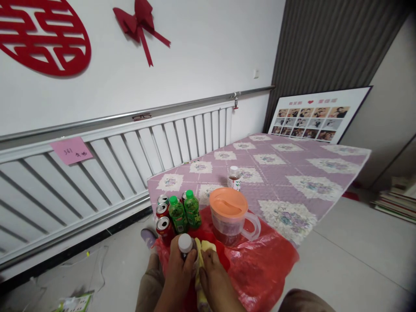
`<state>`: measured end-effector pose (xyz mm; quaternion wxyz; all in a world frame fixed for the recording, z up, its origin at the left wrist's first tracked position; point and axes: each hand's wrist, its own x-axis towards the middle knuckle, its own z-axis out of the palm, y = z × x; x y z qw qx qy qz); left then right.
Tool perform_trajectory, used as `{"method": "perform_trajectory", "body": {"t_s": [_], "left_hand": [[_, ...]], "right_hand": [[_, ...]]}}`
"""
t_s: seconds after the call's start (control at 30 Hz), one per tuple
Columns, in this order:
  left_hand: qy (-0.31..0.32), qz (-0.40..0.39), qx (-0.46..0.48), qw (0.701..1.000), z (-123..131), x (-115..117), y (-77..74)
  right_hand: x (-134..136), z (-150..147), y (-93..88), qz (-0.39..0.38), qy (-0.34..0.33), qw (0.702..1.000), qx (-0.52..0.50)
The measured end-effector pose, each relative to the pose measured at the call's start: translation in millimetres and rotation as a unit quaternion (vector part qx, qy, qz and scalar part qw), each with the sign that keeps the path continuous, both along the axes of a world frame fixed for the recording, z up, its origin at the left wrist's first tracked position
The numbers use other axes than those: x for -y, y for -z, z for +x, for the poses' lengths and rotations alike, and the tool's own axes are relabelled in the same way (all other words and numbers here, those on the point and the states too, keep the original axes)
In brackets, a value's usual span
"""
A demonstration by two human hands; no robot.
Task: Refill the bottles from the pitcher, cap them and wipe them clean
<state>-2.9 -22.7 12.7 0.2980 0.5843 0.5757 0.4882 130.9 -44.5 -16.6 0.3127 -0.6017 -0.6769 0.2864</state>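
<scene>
My left hand (178, 265) is wrapped round a bottle with a white cap (185, 243), held upright over the red plastic bag (260, 264). In my right hand (216, 275) is a yellow cloth (208, 246), pressed against the bottle's right side. Most of the bottle's body is hidden by my fingers. Just beyond my hands stand green-capped bottles (178, 215), with several drink cans (164, 229) to their left. A clear pitcher with an orange lid (228, 203) stands to the right on the red plastic, with dark liquid in it.
A small white-capped bottle (234, 178) stands behind the pitcher on the purple flowered tablecloth (224, 167). A white radiator (156, 149) runs along the wall at the left. A photo board (316, 113) leans behind the table, and stacked books (398, 199) lie at the right.
</scene>
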Motion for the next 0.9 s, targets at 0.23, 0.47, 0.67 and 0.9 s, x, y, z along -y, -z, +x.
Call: {"method": "perform_trajectory", "body": {"t_s": [0.23, 0.47, 0.67, 0.9], "left_hand": [[-0.004, -0.013, -0.001, 1.0, 3, 7, -14.0], [0.029, -0.016, 0.006, 0.999, 2, 17, -35.4], [0.011, -0.014, 0.001, 1.0, -1, 10, -15.5], [0.026, -0.007, 0.009, 1.0, -6, -3, 8.5]], "right_hand": [[5, 7, -22.8, 0.096, -0.01, 0.995, -0.014], [3, 7, -41.6, 0.15, -0.008, 0.989, 0.003], [1, 6, -7.4, 0.055, -0.027, 0.998, 0.011], [-7, 20, -35.7, 0.134, -0.02, 0.991, 0.005]]}}
